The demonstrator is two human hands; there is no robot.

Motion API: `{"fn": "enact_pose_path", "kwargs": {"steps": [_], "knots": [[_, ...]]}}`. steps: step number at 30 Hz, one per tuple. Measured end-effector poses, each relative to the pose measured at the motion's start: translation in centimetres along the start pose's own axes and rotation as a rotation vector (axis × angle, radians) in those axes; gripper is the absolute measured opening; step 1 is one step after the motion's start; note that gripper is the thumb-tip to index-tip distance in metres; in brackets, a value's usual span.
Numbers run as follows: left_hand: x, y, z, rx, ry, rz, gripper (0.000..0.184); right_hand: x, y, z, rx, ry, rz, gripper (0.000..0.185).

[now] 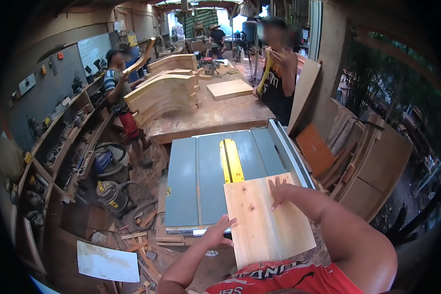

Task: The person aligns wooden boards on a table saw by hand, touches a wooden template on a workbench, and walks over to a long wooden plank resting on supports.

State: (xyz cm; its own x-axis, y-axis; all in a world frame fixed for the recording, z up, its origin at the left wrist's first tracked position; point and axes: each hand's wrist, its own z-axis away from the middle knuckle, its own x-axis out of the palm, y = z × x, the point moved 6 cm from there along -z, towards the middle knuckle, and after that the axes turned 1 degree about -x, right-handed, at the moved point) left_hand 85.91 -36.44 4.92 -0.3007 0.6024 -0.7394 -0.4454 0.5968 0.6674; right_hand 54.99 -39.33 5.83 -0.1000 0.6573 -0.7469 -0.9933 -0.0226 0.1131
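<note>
In the head view, a grey saw table (208, 166) with a yellow insert (231, 160) adjoins a wooden workbench (206, 118) in a cluttered workshop. The pale board (264, 223) lies over the saw table's near edge, its long axis running away from the person. The left hand (219, 231) touches its left edge, thumb and fingers spread; the right hand (280, 192) presses flat on top, open.

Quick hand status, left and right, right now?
Left hand: open, thumb spread, at the left edge of the wooden panel.
Right hand: open, fingers spread on the panel's top face, near the far edge.
</note>
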Motion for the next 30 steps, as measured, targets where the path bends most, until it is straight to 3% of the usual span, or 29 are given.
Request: {"fn": "enact_pose_path", "kwargs": {"steps": [4, 16, 18, 21, 25, 27, 30], "knots": [[0.0, 0.1, -0.2, -0.032, -0.057, 0.009, 0.104, -0.5, 0.3, 0.4, 0.066, -0.019, -0.025, 0.145], [-0.9, 1.5, 0.0, -0.033, -0.069, -0.014, 0.105, -1.5, -0.5, 0.3, -0.046, 0.064, -0.025, 0.14], [-0.6, 1.1, -0.3, -0.031, -0.075, -0.031, 0.104, -2.8, -0.4, 1.3, 0.019, 0.153, -0.073, 0.131], [-0.5, 1.1, -0.4, -0.024, -0.077, -0.029, 0.104, -3.2, 0.5, 1.4, -0.048, 0.213, -0.138, 0.123], [-0.8, 1.3, -0.3, -0.04, -0.085, -0.028, 0.105, -4.9, 0.8, 0.8, -0.047, 0.208, -0.048, 0.118], [-0.7, 1.2, -0.4, -0.043, -0.075, -0.027, 0.105, -5.6, 0.9, 1.9, 0.002, 0.397, 0.004, 0.121], [-0.5, 1.3, -0.7, -0.038, -0.077, -0.036, 0.106, -4.9, 1.5, -0.4, -0.074, 0.201, -0.085, 0.125]]}}
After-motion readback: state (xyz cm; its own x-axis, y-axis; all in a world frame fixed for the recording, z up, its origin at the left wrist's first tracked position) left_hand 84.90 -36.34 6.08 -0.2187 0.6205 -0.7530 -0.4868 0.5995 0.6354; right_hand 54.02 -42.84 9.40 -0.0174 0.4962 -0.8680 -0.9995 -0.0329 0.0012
